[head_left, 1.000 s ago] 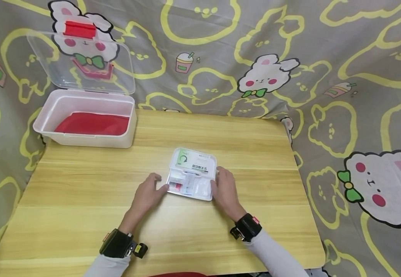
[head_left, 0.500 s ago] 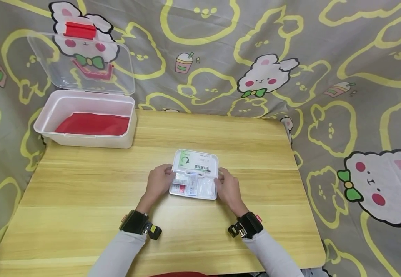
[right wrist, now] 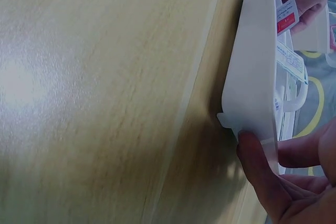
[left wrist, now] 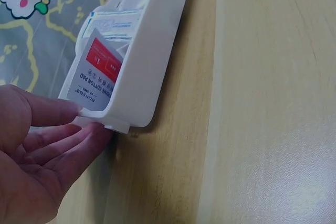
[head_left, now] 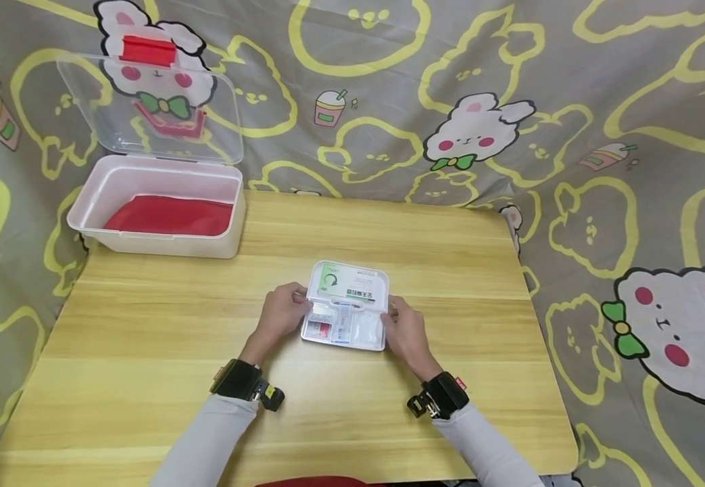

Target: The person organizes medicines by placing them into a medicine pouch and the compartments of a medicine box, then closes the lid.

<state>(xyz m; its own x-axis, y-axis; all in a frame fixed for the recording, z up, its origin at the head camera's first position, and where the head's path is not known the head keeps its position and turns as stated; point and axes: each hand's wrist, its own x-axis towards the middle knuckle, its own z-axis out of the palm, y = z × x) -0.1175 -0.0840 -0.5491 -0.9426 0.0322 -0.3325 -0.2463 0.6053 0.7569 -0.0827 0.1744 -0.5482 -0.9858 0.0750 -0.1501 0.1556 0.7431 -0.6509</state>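
A small white first-aid case (head_left: 358, 348) sits at mid-table with its compartments facing up. My left hand (head_left: 279, 312) grips the left side, thumb on the rim and fingers underneath, as the left wrist view shows. On the opposite side my right hand (head_left: 409, 331) pinches the case wall (right wrist: 249, 61) between thumb and fingers. Inside are a red-and-grey cotton pad packet (left wrist: 94, 74), a blue-printed white packet (head_left: 343, 325) and a clear packet (head_left: 366, 329). A green-and-white printed box or card (head_left: 352, 281) lies in the far section.
A translucent white storage box (head_left: 157, 245) with red material (head_left: 169, 215) inside stands at the table's back left. Its clear lid (head_left: 224, 115) leans up against the patterned curtain (head_left: 382, 81). The wooden table (head_left: 145, 379) extends around the case.
My left hand has moved up and right, from the case's near left corner to a grip on its left side. The case has shifted slightly right. My right hand keeps to its side.
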